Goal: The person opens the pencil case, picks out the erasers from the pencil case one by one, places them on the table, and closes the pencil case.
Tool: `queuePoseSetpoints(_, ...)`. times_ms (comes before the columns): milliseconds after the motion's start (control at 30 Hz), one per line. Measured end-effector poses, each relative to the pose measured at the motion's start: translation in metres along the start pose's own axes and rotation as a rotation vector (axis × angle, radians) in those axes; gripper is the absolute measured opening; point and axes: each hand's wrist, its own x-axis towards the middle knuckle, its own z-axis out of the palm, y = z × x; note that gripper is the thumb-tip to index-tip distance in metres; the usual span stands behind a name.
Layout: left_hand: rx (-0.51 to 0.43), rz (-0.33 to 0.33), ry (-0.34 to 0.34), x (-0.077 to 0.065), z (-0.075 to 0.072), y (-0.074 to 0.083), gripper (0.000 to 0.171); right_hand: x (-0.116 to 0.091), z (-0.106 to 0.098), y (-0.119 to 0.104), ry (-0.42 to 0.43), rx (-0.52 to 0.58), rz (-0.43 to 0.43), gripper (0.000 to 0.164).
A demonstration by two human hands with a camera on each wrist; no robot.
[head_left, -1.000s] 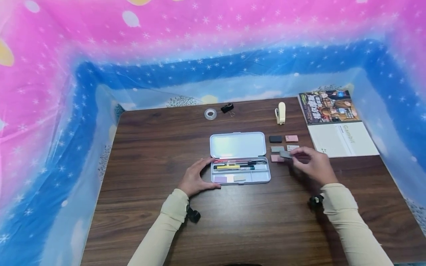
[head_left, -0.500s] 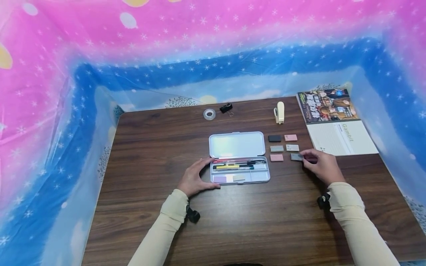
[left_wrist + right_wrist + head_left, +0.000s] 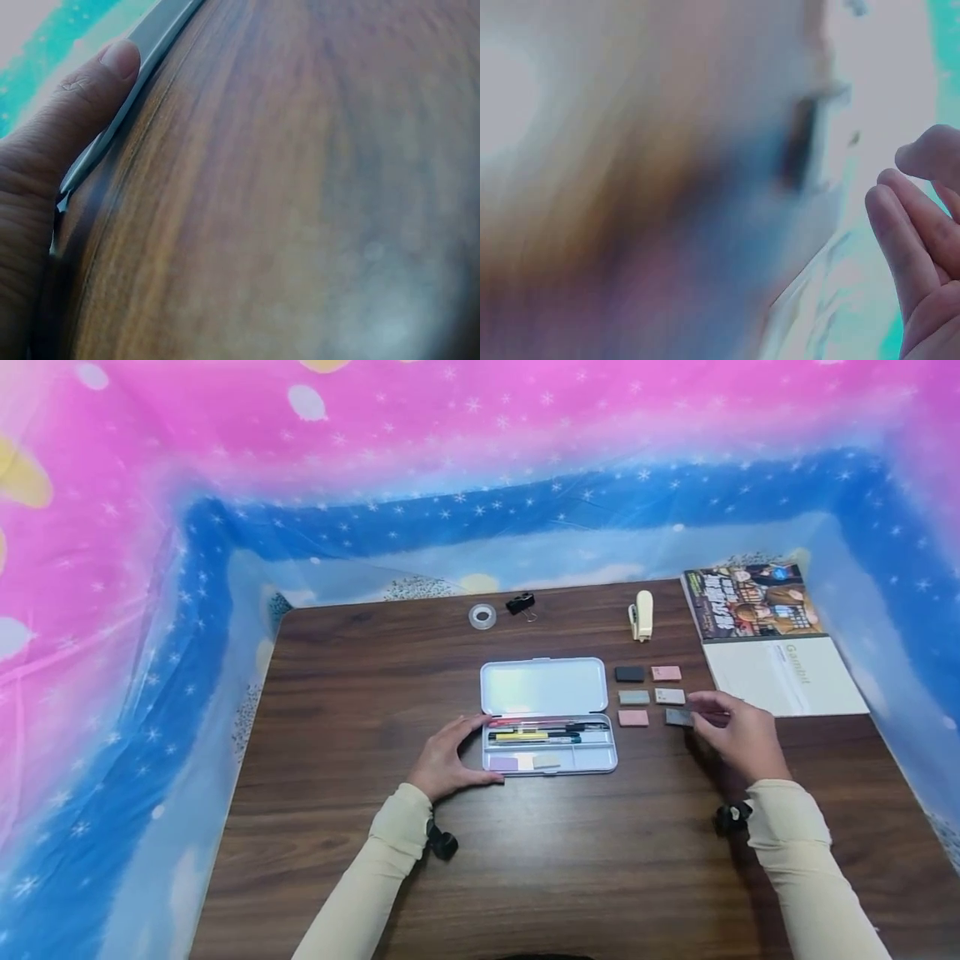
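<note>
An open white pencil case (image 3: 594,760) holds several pens (image 3: 532,737), plus a purple eraser (image 3: 503,764) and a pale eraser (image 3: 546,762) in its front compartment. My left hand (image 3: 442,760) holds the case's left end, thumb along the front edge and fingers at the back corner; the left wrist view shows the thumb (image 3: 97,90) against the case's side. Beside the dark grey eraser (image 3: 678,717) on the table is my right hand (image 3: 738,735), its fingertips right at the eraser's right end. In the right wrist view, thumb and fingers stand slightly apart with nothing visible between them.
Left of the right hand lie two columns of erasers, among them black (image 3: 630,674), grey-green (image 3: 633,697), pink (image 3: 633,718) and white (image 3: 670,696). Farther back are a tape roll (image 3: 482,616), binder clip (image 3: 521,603) and cream stapler (image 3: 641,616). Books (image 3: 783,677) lie at right.
My right hand has carried the dark grey eraser rightward from over the pink one and set it below the white one; its fingertips have loosened. My left hand stays on the case.
</note>
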Motion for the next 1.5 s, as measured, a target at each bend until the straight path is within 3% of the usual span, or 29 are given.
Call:
queuePoseSetpoints(100,-0.001,0.033,0.004,0.005,0.003,0.001,0.1,-0.002,0.005,-0.024,0.075,0.004,-0.119,0.028)
queuePoseSetpoints(167,-0.007,0.05,0.013,0.007,0.004,0.002,0.1,-0.003,0.014,-0.043,0.071,0.015,-0.207,0.03)
queuePoseSetpoints(267,-0.013,0.073,0.028,0.008,0.005,0.002,0.099,-0.005,0.034,-0.071,-0.022,0.046,-0.303,0.032)
queuePoseSetpoints(467,-0.015,0.102,0.027,0.01,0.006,0.003,0.099,-0.008,0.065,-0.109,-0.275,0.1,-0.399,0.029)
queuePoseSetpoints(700,-0.027,0.109,0.014,0.011,0.009,0.003,0.099,-0.005,0.079,-0.122,-0.43,-0.029,-0.42,0.023)
queuePoseSetpoints(1133,-0.02,0.056,0.01,0.007,0.003,0.002,0.099,0.005,0.09,-0.143,-0.487,-0.159,-0.432,0.021)
queuePoseSetpoints(1333,-0.003,0.03,0.009,0.002,0.001,0.0,0.098,0.008,0.092,-0.141,-0.515,-0.116,-0.434,0.024)
queuePoseSetpoints(1500,-0.013,0.022,0.021,-0.002,-0.001,-0.001,0.098,0.009,0.075,-0.131,-0.411,0.004,-0.429,0.026)
